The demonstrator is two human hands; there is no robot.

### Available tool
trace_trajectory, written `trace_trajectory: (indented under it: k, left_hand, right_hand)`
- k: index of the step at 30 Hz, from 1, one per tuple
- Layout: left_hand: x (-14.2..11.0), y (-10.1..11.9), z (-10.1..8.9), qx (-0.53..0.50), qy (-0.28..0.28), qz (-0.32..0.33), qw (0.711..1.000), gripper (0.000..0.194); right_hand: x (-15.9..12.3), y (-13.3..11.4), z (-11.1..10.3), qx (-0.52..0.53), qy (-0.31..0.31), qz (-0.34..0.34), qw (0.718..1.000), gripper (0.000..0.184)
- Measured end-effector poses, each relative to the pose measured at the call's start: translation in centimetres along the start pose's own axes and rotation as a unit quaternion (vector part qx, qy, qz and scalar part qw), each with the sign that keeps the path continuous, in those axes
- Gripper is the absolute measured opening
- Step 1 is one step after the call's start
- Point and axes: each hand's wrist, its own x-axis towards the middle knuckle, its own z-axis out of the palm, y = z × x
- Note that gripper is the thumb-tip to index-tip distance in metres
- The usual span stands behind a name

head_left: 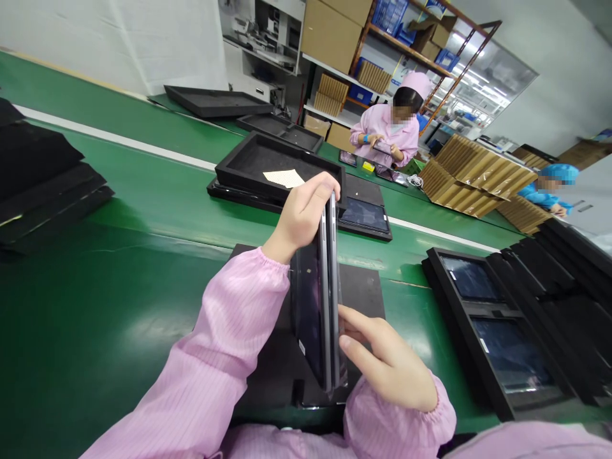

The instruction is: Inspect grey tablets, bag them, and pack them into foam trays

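Observation:
Two dark tablets (pixel 308 303) stand on edge, pressed face to face, their thin grey rims pointing toward me. At the top end my left hand (pixel 308 213) is closed around both. My right hand (pixel 385 360) is at their lower right side, thumb and fingers against the outer tablet (pixel 335 287); part of its grip is hidden behind the rim. Something clear and shiny shows along that side, too unclear to name. Below the tablets lies a black foam tray or pad (pixel 361 290), largely covered by my arms and the tablets.
Black trays (pixel 229 172) stand ahead on the green bench (pixel 119 306), one with a yellowish sheet (pixel 284 178). A tray with two tablets (pixel 471 277) is at right, beside stacked black trays. Black foam sheets (pixel 38 178) pile up left. Two co-workers sit across the bench.

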Motion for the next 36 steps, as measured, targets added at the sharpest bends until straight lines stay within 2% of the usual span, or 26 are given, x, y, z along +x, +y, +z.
trace_trajectory:
  k: [6, 12, 20, 24, 30, 32, 36]
  left_hand:
    - [0.0, 0.4, -0.1, 0.047, 0.007, 0.013, 0.999, 0.039]
    - [0.0, 0.7, -0.1, 0.068, 0.006, 0.025, 0.997, 0.039]
    - [-0.4, 1.5, 0.3, 0.085, -0.007, 0.043, 0.995, 0.039]
    - [-0.5, 1.8, 0.5, 0.089, -0.009, 0.049, 0.995, 0.038]
    - [-0.7, 2.1, 1.0, 0.079, -0.006, 0.051, 0.996, 0.037]
    - [-0.7, 2.0, 1.1, 0.067, -0.001, 0.051, 0.996, 0.038]
    - [-0.5, 1.3, 1.1, 0.038, 0.011, 0.05, 0.998, 0.041]
  right_hand:
    - [0.2, -0.7, 0.2, 0.022, 0.024, 0.029, 0.999, 0.034]
    - [0.6, -0.9, 0.5, -0.019, 0.083, 0.035, 0.996, 0.018]
    - [0.5, -0.8, 0.4, -0.066, 0.124, 0.008, 0.99, 0.022]
    - [0.6, -1.1, 0.5, -0.068, 0.141, 0.016, 0.987, 0.022]
    - [0.8, -1.3, 0.5, -0.097, 0.183, 0.018, 0.978, 0.034]
    - [0.7, -1.3, 0.4, -0.101, 0.18, 0.02, 0.978, 0.032]
    - [0.4, -1.4, 0.1, -0.072, 0.125, 0.033, 0.989, 0.014]
